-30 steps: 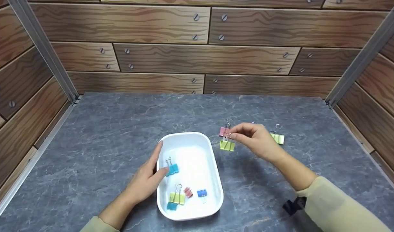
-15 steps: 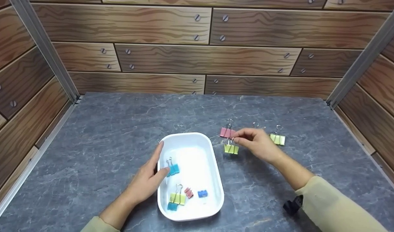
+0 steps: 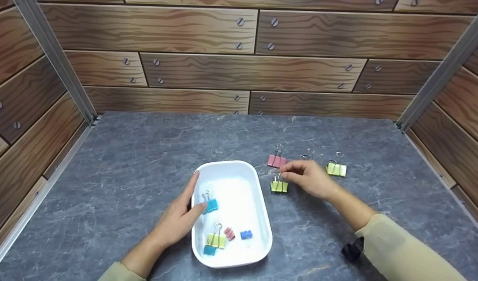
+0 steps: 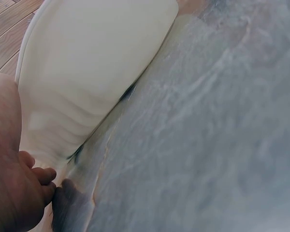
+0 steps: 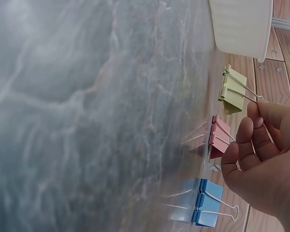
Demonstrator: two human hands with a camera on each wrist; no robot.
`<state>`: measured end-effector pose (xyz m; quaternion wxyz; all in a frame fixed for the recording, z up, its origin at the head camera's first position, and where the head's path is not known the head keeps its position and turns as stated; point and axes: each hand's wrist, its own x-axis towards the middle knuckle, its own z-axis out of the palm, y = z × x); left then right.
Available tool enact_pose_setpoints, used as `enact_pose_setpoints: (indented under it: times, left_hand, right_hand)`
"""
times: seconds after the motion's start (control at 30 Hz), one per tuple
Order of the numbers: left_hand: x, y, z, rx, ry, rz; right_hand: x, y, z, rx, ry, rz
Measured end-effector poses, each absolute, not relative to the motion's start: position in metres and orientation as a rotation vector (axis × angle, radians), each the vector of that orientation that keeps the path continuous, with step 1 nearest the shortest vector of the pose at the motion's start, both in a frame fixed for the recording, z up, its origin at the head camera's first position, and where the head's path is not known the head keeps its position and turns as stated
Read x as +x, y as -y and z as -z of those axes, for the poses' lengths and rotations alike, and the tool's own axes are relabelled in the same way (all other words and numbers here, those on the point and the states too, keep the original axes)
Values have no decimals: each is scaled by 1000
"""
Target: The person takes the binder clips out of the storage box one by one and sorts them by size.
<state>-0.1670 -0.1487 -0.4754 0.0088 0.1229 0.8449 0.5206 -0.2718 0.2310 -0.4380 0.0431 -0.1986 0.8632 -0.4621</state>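
Note:
Between thumb and index finger my right hand (image 3: 311, 179) pinches a wire handle of a yellow-green binder clip (image 3: 279, 187), which hangs just right of the white plastic tub (image 3: 264, 210). The right wrist view shows that clip (image 5: 233, 89) above the table, its handle at the fingertips. My left hand (image 3: 176, 220) holds the tub's left wall, thumb over the rim and inside, index finger along the outside. Inside the tub lie a teal clip (image 3: 210, 205), a yellow-green clip (image 3: 216, 241) overlapping a smaller teal one (image 3: 209, 250), a small pink clip (image 3: 229, 233) and a small blue clip (image 3: 246, 235).
Behind my right hand a pink binder clip (image 3: 277, 161) stands on the grey marbled table (image 3: 145, 144). Another yellow-green clip (image 3: 336, 169) is farther right. A blue clip (image 5: 208, 202) shows in the right wrist view, mostly hidden by the hand from the head. Wood-patterned walls (image 3: 207, 70) enclose the table.
My right hand has moved toward me with the yellow-green binder clip, away from in front of the pink clip. The left hand and the tub have stayed in place.

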Motion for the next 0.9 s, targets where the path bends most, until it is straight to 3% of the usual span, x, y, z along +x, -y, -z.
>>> enact_pose_setpoints:
  times: [0.9]
  left_hand:
    - [-167, 147, 476, 372, -2651, -1617]
  right_hand:
    - [-276, -237, 445, -598, -2662, 1340]
